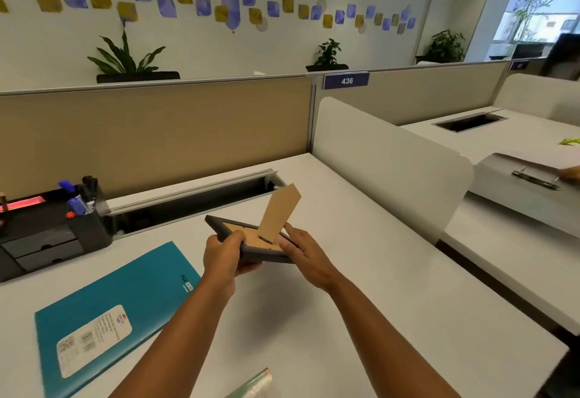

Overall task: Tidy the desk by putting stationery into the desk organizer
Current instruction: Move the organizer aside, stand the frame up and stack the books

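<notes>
I hold a dark grey picture frame (251, 248) back side up above the middle of the white desk. Its brown cardboard stand (279, 210) sticks up from the back. My left hand (224, 256) grips the frame's near left corner, thumb on top. My right hand (303, 254) holds the right edge, its fingers lying along the frame beside the stand. The black desk organizer (53, 234) sits at the far left against the partition. It holds blue and black markers (80, 198) in its cup, and has small drawers at the front.
A teal notebook (110, 316) lies flat on the desk at near left. An open cable trough (194, 199) runs along the desk's back edge. A shiny plastic sleeve (254, 386) pokes in at the bottom edge. A white divider (392, 162) bounds the desk on the right.
</notes>
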Available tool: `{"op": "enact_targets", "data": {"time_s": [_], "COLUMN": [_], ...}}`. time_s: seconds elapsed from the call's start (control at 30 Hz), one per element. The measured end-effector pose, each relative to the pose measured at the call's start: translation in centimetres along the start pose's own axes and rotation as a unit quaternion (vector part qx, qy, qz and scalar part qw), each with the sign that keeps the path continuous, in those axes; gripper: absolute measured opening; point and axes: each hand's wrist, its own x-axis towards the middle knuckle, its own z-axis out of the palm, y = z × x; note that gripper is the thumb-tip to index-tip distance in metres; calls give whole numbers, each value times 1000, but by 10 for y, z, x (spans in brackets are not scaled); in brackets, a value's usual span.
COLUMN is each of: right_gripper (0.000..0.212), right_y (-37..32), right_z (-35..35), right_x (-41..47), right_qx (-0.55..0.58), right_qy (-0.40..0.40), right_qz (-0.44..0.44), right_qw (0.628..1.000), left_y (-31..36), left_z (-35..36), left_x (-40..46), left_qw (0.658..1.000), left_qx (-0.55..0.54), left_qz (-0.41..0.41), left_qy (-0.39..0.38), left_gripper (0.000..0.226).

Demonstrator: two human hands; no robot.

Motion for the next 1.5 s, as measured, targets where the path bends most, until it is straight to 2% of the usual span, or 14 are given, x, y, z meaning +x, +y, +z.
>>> {"op": "enact_targets", "data": {"time_s": [0.07, 0.13, 0.2, 0.3, 0.43, 0.6, 0.83, 1.27, 1.4, 1.47, 1.5], "right_gripper": [77, 85, 78, 54, 43, 33, 38, 21, 29, 36, 39], "right_y": [1, 3, 4, 5, 11, 19, 43, 61, 57, 57, 59], "right_z": [0, 3, 8, 10, 3, -16, -32, -28, -29, -26, -23], "right_x": [-4, -1, 7, 24, 48, 75, 117, 145, 143, 137, 133], "right_qx": [39, 16, -14, 13, 94, 212, 323, 427, 414, 399, 397], "right_qy": [-34, -34, 8, 93, 102, 78, 69, 84, 86, 84, 94], "right_qz": [-28, -48, -67, -83, -54, 20, 132, 181, 167, 160, 167], "right_qw": [998, 998, 998, 992, 989, 974, 934, 882, 891, 899, 898], "left_y": [8, 17, 25, 35, 39, 27, -7, -35, -40, -44, -46], "left_z": [3, 7, 12, 18, 22, 20, 20, 4, -7, -18, -25], "left_x": [0, 2, 3, 6, 14, 41, 75, 96, 85, 79, 77], "left_qw": [1000, 1000, 1000, 999, 997, 995, 991, 981, 949, 901, 861], "left_qx": [-6, -4, -2, -11, 3, 75, 129, 193, 297, 411, 488], "left_qz": [10, 17, 15, 13, 38, 48, 5, 8, 101, 128, 107], "left_qy": [-3, -3, -7, -38, -72, -40, -36, -19, 5, 61, 91], "left_gripper": [35, 26, 22, 38, 47, 38, 32, 26, 30, 39, 49]}}
